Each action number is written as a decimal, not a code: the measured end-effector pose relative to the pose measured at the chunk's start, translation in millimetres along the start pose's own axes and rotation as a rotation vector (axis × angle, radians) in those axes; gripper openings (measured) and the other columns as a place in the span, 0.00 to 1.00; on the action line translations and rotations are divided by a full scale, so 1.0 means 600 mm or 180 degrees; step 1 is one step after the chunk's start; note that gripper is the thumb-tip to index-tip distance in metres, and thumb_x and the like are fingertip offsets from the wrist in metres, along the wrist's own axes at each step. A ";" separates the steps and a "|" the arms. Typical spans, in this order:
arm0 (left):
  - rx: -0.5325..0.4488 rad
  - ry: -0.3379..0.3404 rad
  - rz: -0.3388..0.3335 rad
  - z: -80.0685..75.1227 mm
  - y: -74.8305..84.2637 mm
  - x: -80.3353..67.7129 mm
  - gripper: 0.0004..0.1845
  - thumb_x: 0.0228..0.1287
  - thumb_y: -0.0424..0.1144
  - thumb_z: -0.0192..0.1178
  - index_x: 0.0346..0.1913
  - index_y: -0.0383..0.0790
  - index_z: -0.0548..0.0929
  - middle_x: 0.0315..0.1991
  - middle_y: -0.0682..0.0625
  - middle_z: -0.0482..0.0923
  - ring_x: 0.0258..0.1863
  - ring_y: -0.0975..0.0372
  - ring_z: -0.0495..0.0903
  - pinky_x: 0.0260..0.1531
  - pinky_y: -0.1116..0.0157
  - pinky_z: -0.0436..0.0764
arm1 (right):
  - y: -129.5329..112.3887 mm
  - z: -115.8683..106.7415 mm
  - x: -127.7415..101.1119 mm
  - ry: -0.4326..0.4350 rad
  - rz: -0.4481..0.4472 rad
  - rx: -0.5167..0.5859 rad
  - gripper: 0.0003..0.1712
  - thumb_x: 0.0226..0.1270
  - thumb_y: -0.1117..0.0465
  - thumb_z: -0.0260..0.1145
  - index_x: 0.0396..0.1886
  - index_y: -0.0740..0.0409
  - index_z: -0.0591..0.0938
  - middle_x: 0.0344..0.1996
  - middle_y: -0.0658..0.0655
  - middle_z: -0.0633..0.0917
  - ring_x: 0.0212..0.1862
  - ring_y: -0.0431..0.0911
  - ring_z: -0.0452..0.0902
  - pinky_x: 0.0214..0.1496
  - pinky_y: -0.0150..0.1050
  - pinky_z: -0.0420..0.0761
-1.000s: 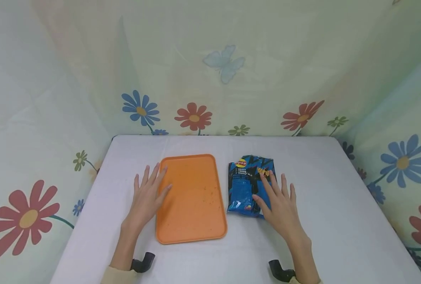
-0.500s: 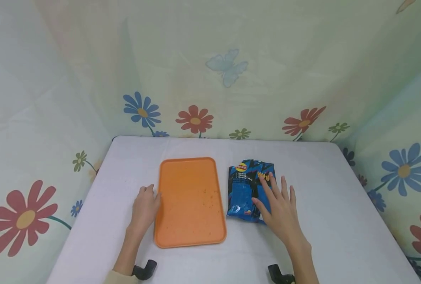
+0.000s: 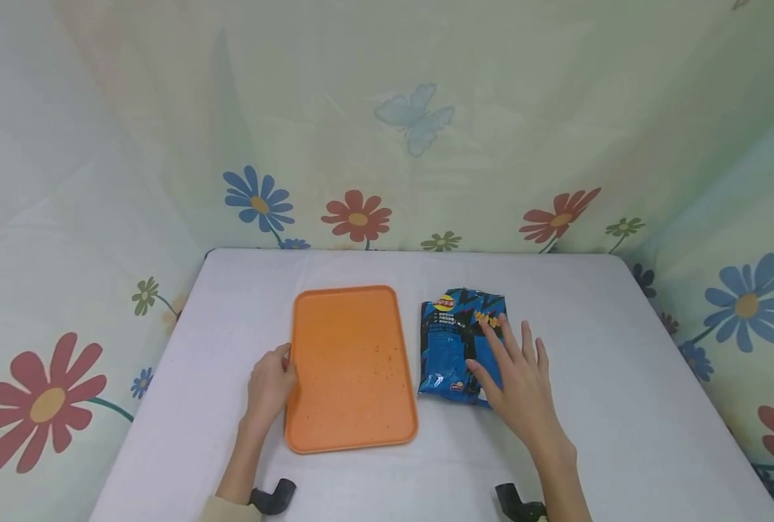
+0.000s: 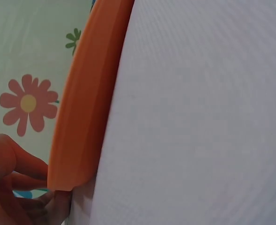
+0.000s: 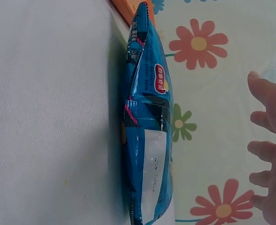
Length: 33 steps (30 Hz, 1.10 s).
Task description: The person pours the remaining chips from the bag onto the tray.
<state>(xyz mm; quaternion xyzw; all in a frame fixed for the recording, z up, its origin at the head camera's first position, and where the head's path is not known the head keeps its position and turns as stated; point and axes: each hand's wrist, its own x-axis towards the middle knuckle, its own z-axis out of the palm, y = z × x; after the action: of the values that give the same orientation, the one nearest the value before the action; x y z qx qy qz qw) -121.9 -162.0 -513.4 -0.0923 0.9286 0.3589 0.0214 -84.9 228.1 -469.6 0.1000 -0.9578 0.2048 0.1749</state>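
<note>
- the orange tray (image 3: 351, 370) is a flat plastic rectangle with rounded corners and a low raised rim; dark crumbs speckle its right half. it lies lengthwise on the white table (image 3: 622, 377), left of centre.
- the left hand (image 3: 269, 384) sits at the tray's left edge, fingers curled round the rim — the left wrist view shows fingertips (image 4: 44, 199) tucked under the orange edge (image 4: 81, 122).
- the chip bag (image 3: 460, 346) is glossy blue with black zigzag print, a red-and-yellow round logo near its far end and a yellow patch beside that. it lies flat just right of the tray, apart from it.
- from the right wrist view the bag (image 5: 147, 140) looks puffed, with a pale strip along its seam.
- the right hand (image 3: 520, 384) is spread, fingers straight — it hovers over the bag's right side, gripping nothing; whether the fingertips touch the foil, i cannot tell.
- flowered curtains (image 3: 361, 145) wall in the table.
</note>
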 end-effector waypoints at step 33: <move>0.0043 -0.0016 -0.0018 0.003 0.004 -0.003 0.24 0.72 0.28 0.54 0.69 0.25 0.73 0.31 0.44 0.72 0.20 0.62 0.68 0.17 0.70 0.66 | 0.067 0.037 -0.016 -0.0581 0.2147 0.1327 0.28 0.81 0.48 0.56 0.70 0.58 0.76 0.71 0.69 0.72 0.70 0.66 0.70 0.70 0.61 0.71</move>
<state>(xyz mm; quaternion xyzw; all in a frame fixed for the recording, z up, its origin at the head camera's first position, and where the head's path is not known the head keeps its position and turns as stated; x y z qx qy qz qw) -120.9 -158.6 -512.9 -0.0938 0.9306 0.3528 0.0253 -93.4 255.9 -506.7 -0.1688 -0.8865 0.4308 -0.0118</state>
